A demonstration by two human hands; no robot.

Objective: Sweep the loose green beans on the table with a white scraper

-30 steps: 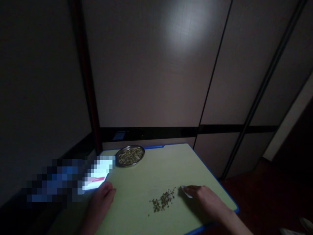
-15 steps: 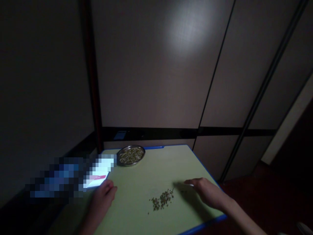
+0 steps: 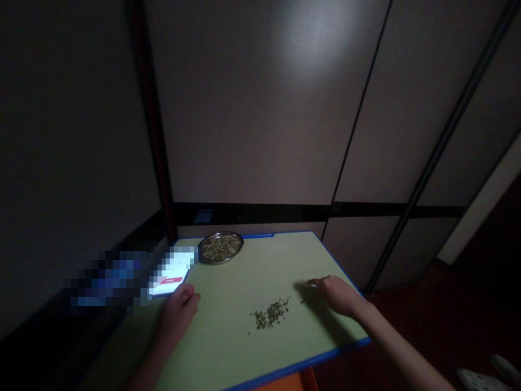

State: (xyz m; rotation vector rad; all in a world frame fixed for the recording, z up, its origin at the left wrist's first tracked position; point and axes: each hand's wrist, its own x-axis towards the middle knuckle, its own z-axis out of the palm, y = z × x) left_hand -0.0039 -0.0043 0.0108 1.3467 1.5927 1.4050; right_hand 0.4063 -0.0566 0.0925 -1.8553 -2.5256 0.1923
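Note:
My left hand rests on the pale green tabletop with its fingers curled in. Just beyond it lies a lit screen, partly blurred out; whether the hand touches it or holds anything is unclear. My right hand is closed over the right side of the table, forefinger and thumb together, pointing left. A small white bit shows at its fingertips, too small to name. Between the hands is a loose scatter of small dark seeds or beans, with a few stray ones near my right fingertips.
A round metal plate with greenish beans or seeds spread in it stands at the far left of the table. Blue edging borders the tabletop. Tall cabinet panels rise behind. Something orange shows below the near edge.
The view has tilted down slightly, so everything sits higher in the picture and the orange thing has appeared. Both hands keep much the same pose; the scatter looks little changed.

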